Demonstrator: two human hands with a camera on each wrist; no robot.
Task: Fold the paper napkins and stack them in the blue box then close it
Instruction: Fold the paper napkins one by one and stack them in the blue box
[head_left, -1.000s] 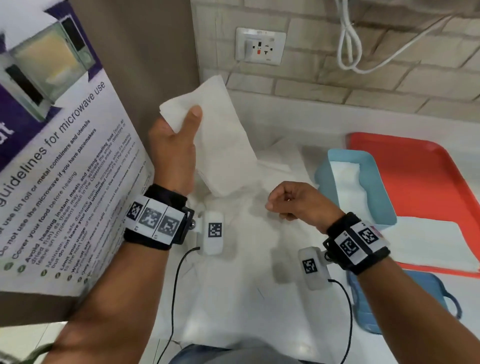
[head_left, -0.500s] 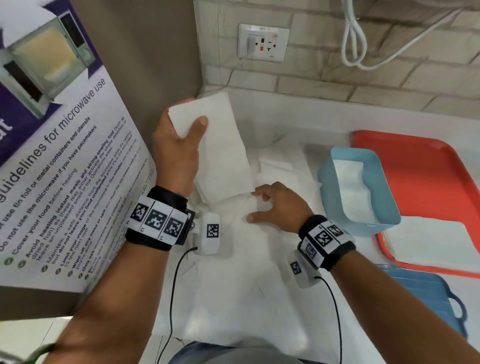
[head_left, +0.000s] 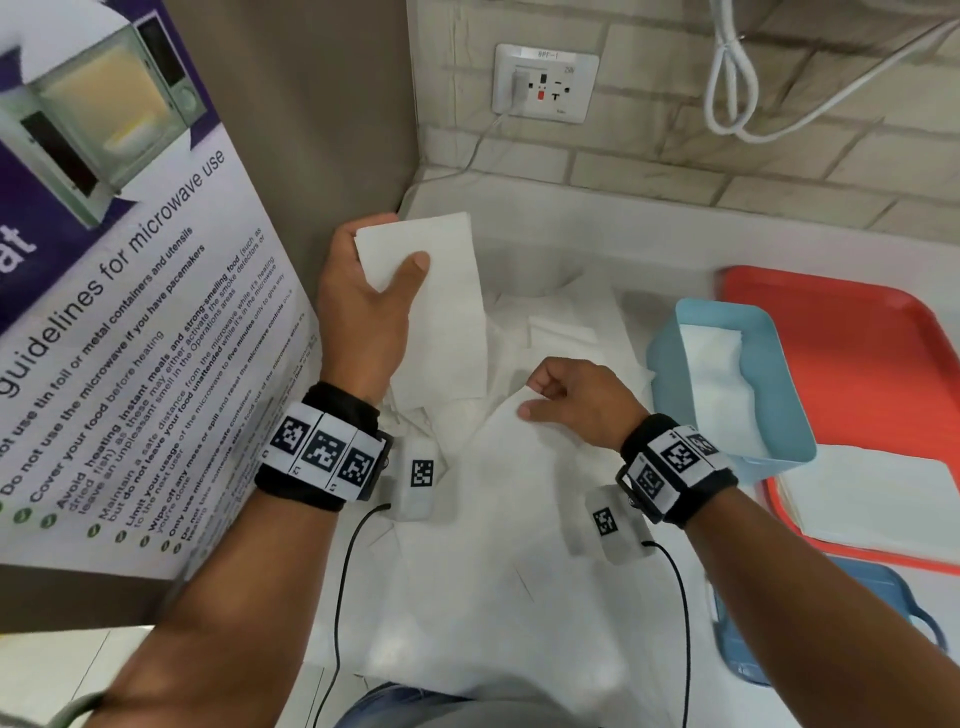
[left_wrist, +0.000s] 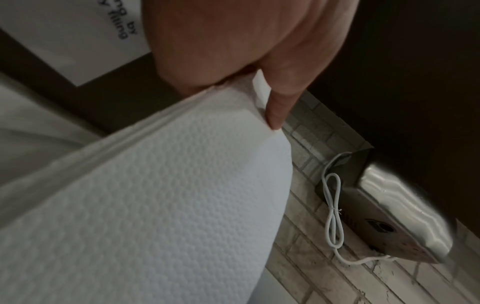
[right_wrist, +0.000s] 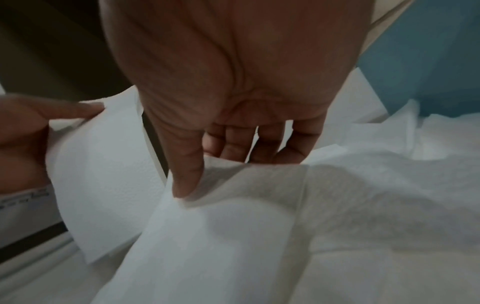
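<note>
My left hand (head_left: 389, 249) holds a thick folded stack of white napkins (head_left: 441, 312) upright at the counter's back left, thumb on its front; in the left wrist view the stack (left_wrist: 155, 195) fills the picture. My right hand (head_left: 532, 400) pinches the far edge of a loose napkin (head_left: 509, 493) lying on the counter; the right wrist view shows thumb (right_wrist: 187, 174) above and fingers under that napkin (right_wrist: 221, 236). The light blue box (head_left: 779, 364) stands open to the right with napkins inside. Its darker blue lid (head_left: 883, 597) lies at the lower right.
A red tray (head_left: 857, 338) behind the box carries a flat pile of napkins (head_left: 872, 499). More loose napkins (head_left: 561, 322) lie crumpled mid-counter. A microwave poster board (head_left: 130, 312) stands close on the left. A socket (head_left: 545, 83) and white cable (head_left: 737, 78) hang on the brick wall.
My left hand has lowered the napkin stack toward the counter. My right hand dropped from a raised fist onto the loose napkin and now pinches its edge.
</note>
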